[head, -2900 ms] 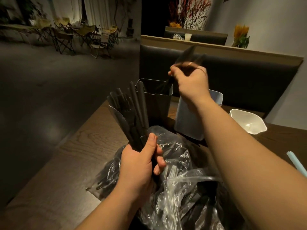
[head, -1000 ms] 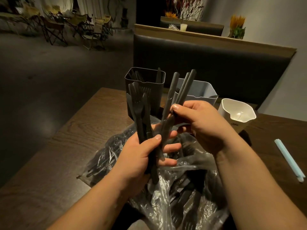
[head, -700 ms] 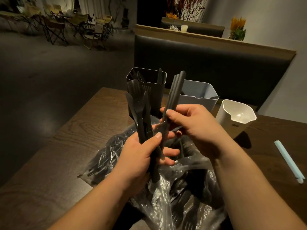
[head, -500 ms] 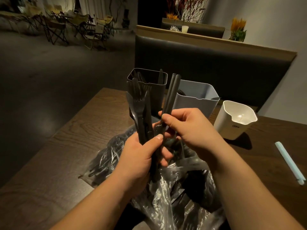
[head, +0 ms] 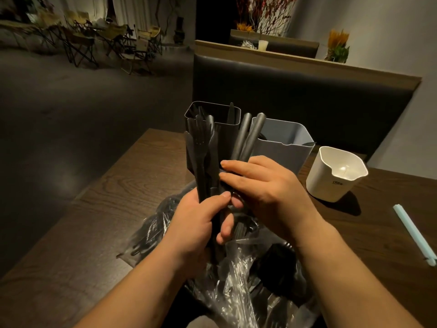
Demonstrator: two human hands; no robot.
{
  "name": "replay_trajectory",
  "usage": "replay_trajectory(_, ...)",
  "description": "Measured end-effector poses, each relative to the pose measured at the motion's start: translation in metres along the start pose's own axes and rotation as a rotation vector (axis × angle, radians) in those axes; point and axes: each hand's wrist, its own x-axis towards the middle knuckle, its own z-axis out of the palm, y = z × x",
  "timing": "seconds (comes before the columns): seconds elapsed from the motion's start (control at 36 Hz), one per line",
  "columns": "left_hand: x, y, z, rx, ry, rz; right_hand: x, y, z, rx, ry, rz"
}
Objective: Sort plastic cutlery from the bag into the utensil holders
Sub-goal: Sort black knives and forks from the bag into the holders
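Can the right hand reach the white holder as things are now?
Probably yes: the white holder stands just right of the right hand, nothing between them, though that hand holds two black handles.

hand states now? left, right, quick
Left hand: grips black cutlery bundle.
Right hand: holds two black utensils.

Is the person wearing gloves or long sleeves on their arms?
No gloves: the left hand and the right hand are both bare. The left forearm and right forearm are bare too, with no sleeve in view. No watch or bracelet shows on either wrist.
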Motion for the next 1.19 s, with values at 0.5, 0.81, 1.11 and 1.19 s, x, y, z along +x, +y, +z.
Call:
replay_trajectory(0.5, -0.002, 0.002, 0.005, -0.188, 0.011, 0.034, 0.025, 0.029, -0.008, 0.309, 0.721, 0.479)
replay_trajectory(0.81, 0.005, 0.001, 0.000, -0.170, 0.170, 0.011, 0.124, 0.064, -0.013, 0.979, 0.388, 1.088)
replay_trajectory(1.11, 0.006, 0.000, -0.002, -0.128, 0.173, -0.003, 0.131, 0.080, 0.011, 0.674, -0.031, 1.201)
replay_trajectory(1.19, 0.005, 0.001, -0.002, -0.105, 0.172, 0.006, 0.132, 0.079, 0.014, 0.636, -0.139, 1.224)
